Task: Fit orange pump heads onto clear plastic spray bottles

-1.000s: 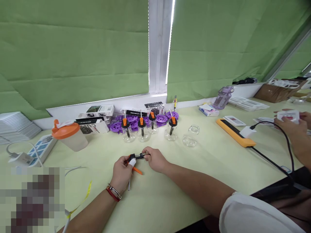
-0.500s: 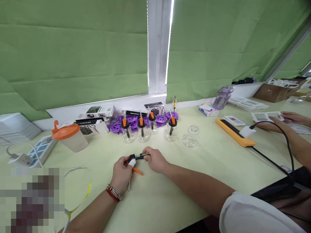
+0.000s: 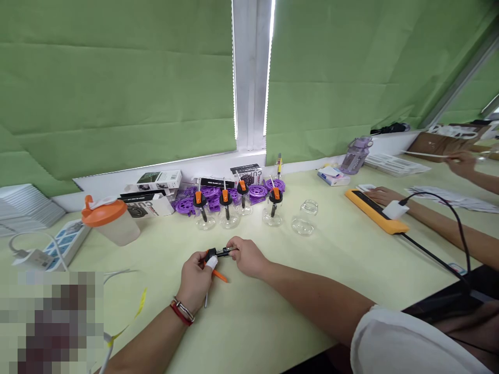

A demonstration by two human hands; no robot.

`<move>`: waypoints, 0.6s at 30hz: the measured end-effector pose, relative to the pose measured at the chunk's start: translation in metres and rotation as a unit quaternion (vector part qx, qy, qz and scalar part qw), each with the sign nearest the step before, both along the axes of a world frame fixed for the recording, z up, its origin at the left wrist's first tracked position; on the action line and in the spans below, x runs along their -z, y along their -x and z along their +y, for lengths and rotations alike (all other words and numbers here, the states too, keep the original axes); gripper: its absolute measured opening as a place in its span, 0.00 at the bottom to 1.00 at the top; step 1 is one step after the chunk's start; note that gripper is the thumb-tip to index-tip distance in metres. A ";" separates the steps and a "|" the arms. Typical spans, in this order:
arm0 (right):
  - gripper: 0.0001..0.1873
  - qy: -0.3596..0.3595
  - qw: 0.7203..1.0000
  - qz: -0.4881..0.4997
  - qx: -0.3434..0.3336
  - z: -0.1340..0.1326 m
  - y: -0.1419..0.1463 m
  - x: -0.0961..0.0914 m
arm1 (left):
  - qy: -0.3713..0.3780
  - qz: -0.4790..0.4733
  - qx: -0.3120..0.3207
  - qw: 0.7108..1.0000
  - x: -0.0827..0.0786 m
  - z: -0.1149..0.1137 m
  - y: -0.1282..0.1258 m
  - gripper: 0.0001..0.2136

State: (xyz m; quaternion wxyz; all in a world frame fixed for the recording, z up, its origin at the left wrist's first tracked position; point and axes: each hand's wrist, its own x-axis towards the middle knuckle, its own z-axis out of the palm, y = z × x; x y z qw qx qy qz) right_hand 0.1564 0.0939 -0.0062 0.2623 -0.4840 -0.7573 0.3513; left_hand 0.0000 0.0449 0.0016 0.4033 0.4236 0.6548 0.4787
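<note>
My left hand is closed around a small black and orange pump piece, its fingertip wrapped in white tape. My right hand pinches the other end of the same piece. Both hands rest low over the pale green table. Behind them stand several small round glass bottles with orange and black pump tops. An open glass bottle without a top stands to their right. Purple plastic discs lie piled behind the bottles.
An orange-lidded cup and a power strip sit at the left. Small boxes line the window ledge. An orange power strip with a black cable lies at the right, where another person's hands reach over the table.
My hands have stayed almost still on the pump piece. The person at the right has put down a white card and now reaches with one hand to the orange power strip.
</note>
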 end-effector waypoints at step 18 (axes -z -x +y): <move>0.10 0.006 1.000 0.024 -0.004 0.003 0.000 0.008 | -0.012 -0.009 -0.001 1.000 0.008 0.002 0.004 0.20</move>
